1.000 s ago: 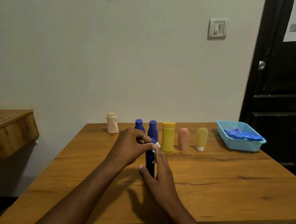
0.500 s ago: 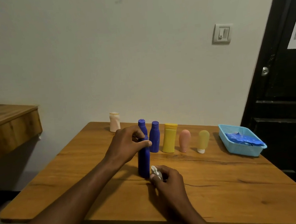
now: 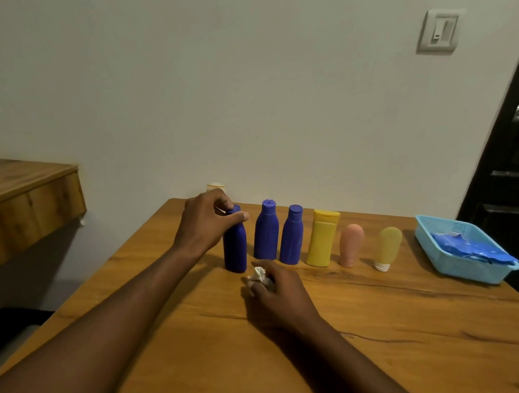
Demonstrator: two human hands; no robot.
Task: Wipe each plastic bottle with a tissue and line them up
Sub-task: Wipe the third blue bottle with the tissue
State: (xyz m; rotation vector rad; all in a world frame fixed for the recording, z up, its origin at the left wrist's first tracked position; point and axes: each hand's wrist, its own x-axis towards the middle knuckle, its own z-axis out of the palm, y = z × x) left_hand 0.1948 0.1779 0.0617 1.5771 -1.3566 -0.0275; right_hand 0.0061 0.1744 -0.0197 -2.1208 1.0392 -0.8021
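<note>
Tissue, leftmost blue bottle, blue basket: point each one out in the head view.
tissue (image 3: pixel 258 276), head view, on the crumpled white wad.
leftmost blue bottle (image 3: pixel 235 253), head view, on the middle of its body.
blue basket (image 3: pixel 450 254), head view, on its near outer wall.

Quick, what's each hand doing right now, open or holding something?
Left hand: gripping the blue bottle at the row's end, near its cap.
Right hand: holding a crumpled tissue.
</note>
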